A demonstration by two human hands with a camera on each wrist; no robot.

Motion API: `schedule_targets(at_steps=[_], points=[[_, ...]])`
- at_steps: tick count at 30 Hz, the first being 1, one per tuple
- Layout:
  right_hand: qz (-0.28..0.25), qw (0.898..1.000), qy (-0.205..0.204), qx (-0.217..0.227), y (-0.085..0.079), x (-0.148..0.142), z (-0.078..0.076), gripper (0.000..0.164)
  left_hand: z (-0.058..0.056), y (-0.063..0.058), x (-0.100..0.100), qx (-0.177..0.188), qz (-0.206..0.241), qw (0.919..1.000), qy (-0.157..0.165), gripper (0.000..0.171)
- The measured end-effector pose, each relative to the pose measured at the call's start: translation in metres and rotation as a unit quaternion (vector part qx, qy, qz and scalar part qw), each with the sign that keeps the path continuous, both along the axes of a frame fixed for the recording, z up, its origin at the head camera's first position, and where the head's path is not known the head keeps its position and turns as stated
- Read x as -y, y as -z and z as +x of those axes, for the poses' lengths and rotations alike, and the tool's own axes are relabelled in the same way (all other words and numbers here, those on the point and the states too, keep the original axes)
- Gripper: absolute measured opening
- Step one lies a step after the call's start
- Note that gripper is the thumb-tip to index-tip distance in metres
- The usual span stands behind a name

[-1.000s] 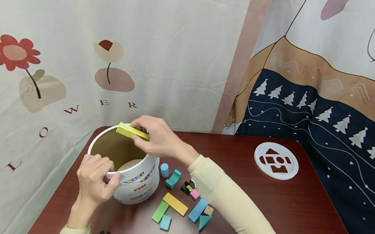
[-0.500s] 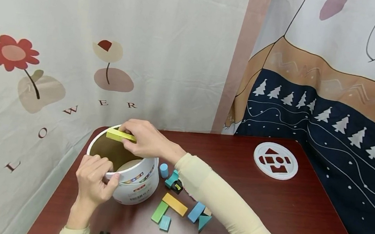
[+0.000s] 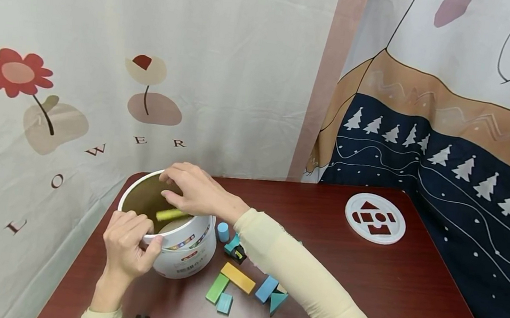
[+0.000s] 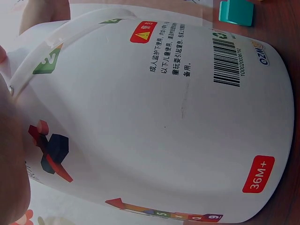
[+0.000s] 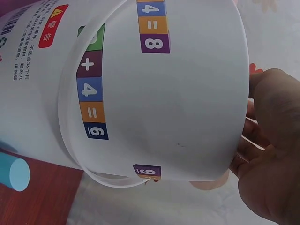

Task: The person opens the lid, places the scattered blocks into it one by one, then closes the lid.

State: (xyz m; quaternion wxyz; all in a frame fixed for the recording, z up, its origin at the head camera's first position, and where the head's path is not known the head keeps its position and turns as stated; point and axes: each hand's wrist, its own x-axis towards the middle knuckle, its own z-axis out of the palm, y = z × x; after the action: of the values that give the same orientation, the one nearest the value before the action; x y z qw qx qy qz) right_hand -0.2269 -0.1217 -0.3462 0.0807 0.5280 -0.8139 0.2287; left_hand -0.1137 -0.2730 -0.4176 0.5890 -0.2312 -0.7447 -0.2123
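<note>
A white bucket (image 3: 189, 259) stands tilted on the table, its mouth turned up and towards the left. My left hand (image 3: 129, 244) grips the near rim, thumb on the outside. Over the bucket's mouth is my right hand (image 3: 194, 191), its fingers loosely bent and holding nothing. Below those fingers, inside the bucket, is a yellow-green block (image 3: 170, 215), apart from the hand. The left wrist view is mostly filled by the bucket's printed wall (image 4: 140, 117). In the right wrist view, my right hand (image 5: 274, 145) is at the rim, its fingertips hidden behind it.
Right of the bucket lie a blue cylinder (image 3: 223, 231), a teal block (image 3: 232, 243), an orange block (image 3: 238, 278), a green block (image 3: 218, 287), a blue block (image 3: 267, 289) and a teal triangle (image 3: 277, 302). A white disc with cut-out shapes (image 3: 374, 218) lies at the back right.
My right hand has moved left over the bucket's mouth and let go of the yellow-green block, which is now lower, inside the bucket. The left hand stays on the rim.
</note>
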Motion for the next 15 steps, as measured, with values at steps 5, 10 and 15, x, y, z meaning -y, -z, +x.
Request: schedule_targets(at_steps=[5,10,15], points=[[0.007,1.0,0.004,0.0,-0.0014,-0.0018,0.0012,0.039,-0.0001,-0.0003,0.0,0.0,0.001,1.0,-0.001,0.031],[0.014,1.0,0.001,-0.013,-0.0002,-0.0028,0.0007,0.045,-0.0003,-0.0002,-0.0001,0.0,0.0,1.0,-0.001,0.031],[0.025,0.999,0.004,-0.043,0.0022,-0.0027,0.0,0.054,-0.0007,-0.0002,0.0,-0.001,0.0,1.0,0.001,0.033]])
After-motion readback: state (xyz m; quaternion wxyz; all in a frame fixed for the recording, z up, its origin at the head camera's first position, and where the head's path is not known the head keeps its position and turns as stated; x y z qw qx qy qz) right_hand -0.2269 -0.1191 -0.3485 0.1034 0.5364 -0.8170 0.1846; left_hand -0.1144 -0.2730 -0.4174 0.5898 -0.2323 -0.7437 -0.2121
